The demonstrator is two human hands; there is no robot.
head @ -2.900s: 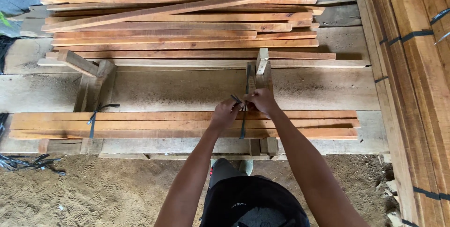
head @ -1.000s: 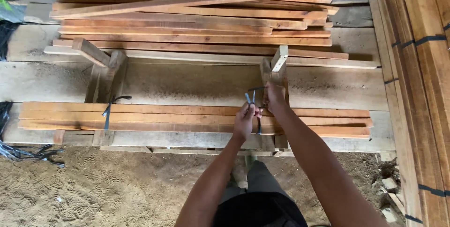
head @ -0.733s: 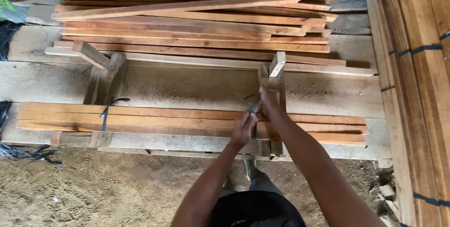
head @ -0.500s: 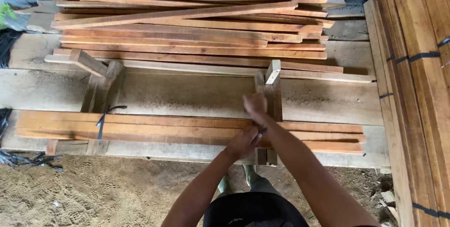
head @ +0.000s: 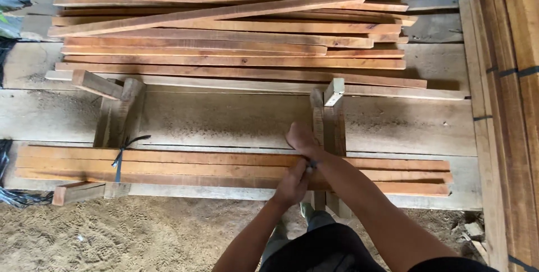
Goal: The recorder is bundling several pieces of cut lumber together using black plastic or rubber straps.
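A bundle of long reddish wooden slats (head: 196,168) lies across two wooden cradles on a plank bench. My right hand (head: 300,137) is closed on top of the bundle's far edge, beside the right cradle's uprights (head: 331,109). My left hand (head: 292,185) is a fist at the bundle's near edge. A short piece of black strap (head: 310,164) shows between the two hands, and both seem to grip it. The rest of the strap is hidden under my hands. Another black strap tie (head: 119,157) circles the bundle at its left end.
A loose pile of slats (head: 224,30) lies at the back of the bench. Strapped stacks of planks (head: 505,109) stand on the right. The left cradle (head: 120,109) holds the bundle's other end. Sandy ground (head: 112,232) and a heap of black straps (head: 17,196) lie in front.
My hands have drawn apart across the bundle: the right one moved to its far edge, the left one came toward its near edge, with the strap between them.
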